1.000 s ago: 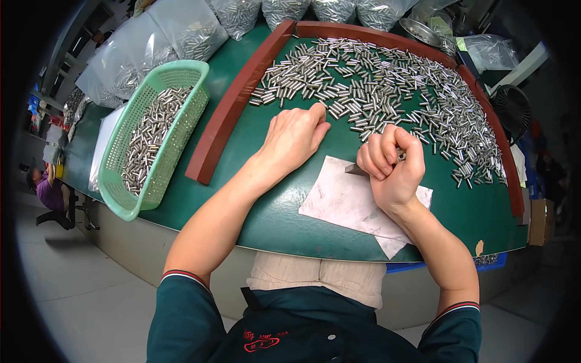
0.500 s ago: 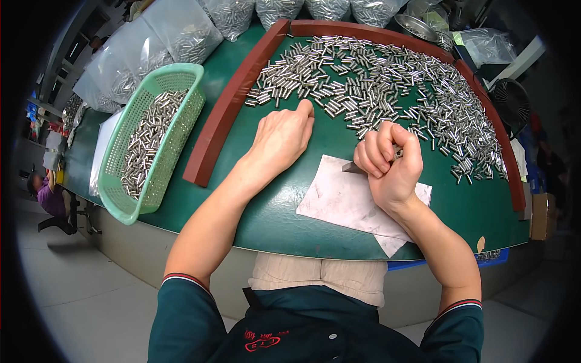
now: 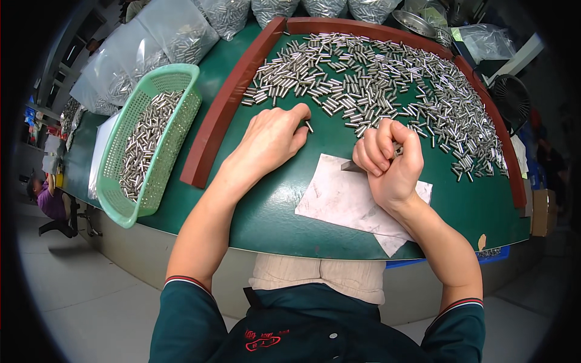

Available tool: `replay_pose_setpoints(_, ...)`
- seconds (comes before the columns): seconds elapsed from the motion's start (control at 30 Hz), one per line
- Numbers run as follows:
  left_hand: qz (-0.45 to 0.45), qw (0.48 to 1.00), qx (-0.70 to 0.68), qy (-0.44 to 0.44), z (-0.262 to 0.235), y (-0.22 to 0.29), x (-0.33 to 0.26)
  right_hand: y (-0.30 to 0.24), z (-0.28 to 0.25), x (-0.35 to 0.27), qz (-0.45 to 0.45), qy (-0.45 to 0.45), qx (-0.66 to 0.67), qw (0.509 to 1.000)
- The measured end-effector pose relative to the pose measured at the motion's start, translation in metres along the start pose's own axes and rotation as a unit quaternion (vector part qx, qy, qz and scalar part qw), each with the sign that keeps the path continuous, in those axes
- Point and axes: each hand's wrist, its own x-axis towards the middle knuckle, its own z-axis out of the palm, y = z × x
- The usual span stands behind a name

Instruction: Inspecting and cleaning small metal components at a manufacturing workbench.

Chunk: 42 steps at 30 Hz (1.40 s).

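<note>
My left hand (image 3: 272,136) is over the green tabletop, just short of the loose metal pins (image 3: 357,91). Its thumb and forefinger are apart, and a single pin (image 3: 309,126) shows by the forefinger's tip, in the gap; it looks loose, not gripped. The other fingers are hidden under the hand. To the right, my right hand (image 3: 390,163) is closed, palm turned up, around a dark flat metal tool (image 3: 351,166) whose end sticks out to the left. Something small and dark shows between its curled fingers. A smudged white cloth (image 3: 330,196) lies beneath this hand.
A red-brown wooden rail (image 3: 212,133) borders the pins on the left, back and right. Left of it stands a green plastic basket (image 3: 190,100) holding more pins. Clear bags of pins (image 3: 175,36) line the back. A black fan (image 3: 511,100) stands at right.
My left thumb and forefinger have come apart, and a pin now shows beside them. The left hand has shifted slightly left and nearer. My right hand has hardly moved.
</note>
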Motion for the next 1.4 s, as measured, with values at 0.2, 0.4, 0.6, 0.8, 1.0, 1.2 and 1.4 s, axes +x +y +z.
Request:
replay_pose_setpoints(0.2,0.015,1.0,0.016,-0.005,0.005,0.004,0.001,0.001,0.0,0.0,-0.012,0.001,0.038,0.999)
replay_pose_setpoints(0.4,0.024,1.0,-0.013,0.005,0.01,0.005,0.001,0.001,-0.001,0.001,-0.014,-0.011,0.033,0.999)
replay_pose_setpoints(0.6,-0.006,0.995,-0.094,-0.019,-0.002,0.021,0.001,0.0,-0.002,0.001,-0.005,0.005,0.039,0.999)
replay_pose_setpoints(0.8,-0.031,0.967,-0.207,-0.148,-0.005,0.039,-0.005,-0.001,-0.004,0.0,-0.022,0.009,0.062,0.998)
replay_pose_setpoints(1.0,-0.015,0.977,-0.168,-0.133,0.0,0.039,-0.008,-0.011,-0.002,-0.002,-0.06,0.006,0.063,0.996)
replay_pose_setpoints(1.2,-0.005,0.979,-0.166,-0.115,0.003,0.039,-0.009,-0.002,-0.001,-0.003,-0.023,-0.002,0.05,0.998)
replay_pose_setpoints(1.4,0.01,0.98,-0.165,-0.114,0.003,0.038,-0.009,-0.001,0.001,-0.004,-0.029,-0.015,0.049,0.998)
